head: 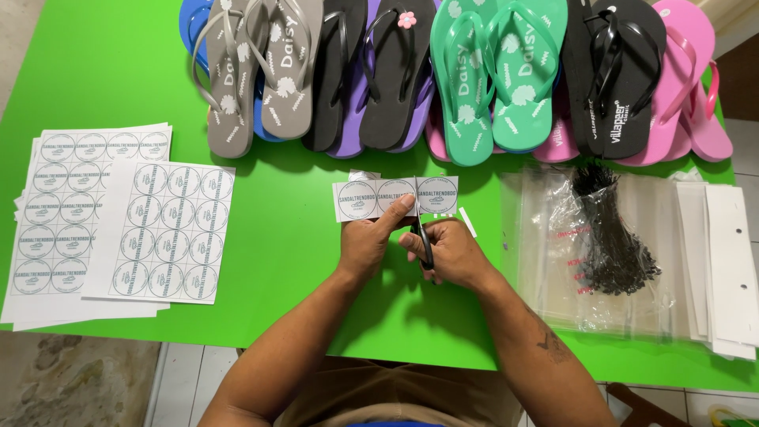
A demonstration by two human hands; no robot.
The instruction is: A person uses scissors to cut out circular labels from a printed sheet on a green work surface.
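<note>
3 round labels on a white strip [395,198], scissors [421,229] cutting.

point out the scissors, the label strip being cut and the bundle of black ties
scissors [424,237], head view, on the black handle
label strip [364,199], head view, on its left label
bundle of black ties [613,237], head view, mid-bundle

One view only, worn on the head, looking steeply down and forward over the bright green flat table [118,71] from its near edge. Close enough for both forearms to rise from the bottom edge and meet near the centre. Far side of the table cut off at the top by a row of rubber flip-flops [443,71]; strips of pale tiled floor [182,387] visible below the near edge. No second view to share anything with.
</note>
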